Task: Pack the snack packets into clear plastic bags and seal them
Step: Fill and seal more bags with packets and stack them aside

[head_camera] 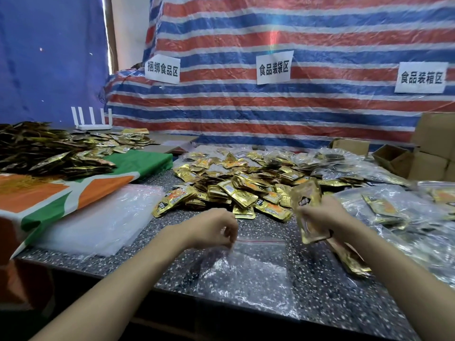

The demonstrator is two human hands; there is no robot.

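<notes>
A heap of gold snack packets (246, 185) covers the middle of the speckled table (332, 291). My right hand (320, 215) grips a bunch of gold packets (306, 207), held upright above the table. My left hand (216, 227) pinches the top left corner of a clear zip bag (248, 269) with a red seal strip, which lies flat on the table in front of me. The bag looks empty. A few more gold packets (349, 259) lie under my right wrist.
A stack of empty clear bags (98, 222) lies at the left on an orange and green cloth (49, 193). Filled clear bags (406, 212) pile up at the right. Cardboard boxes (423, 156) stand at the back right. Dark packets (37, 151) are heaped at the far left.
</notes>
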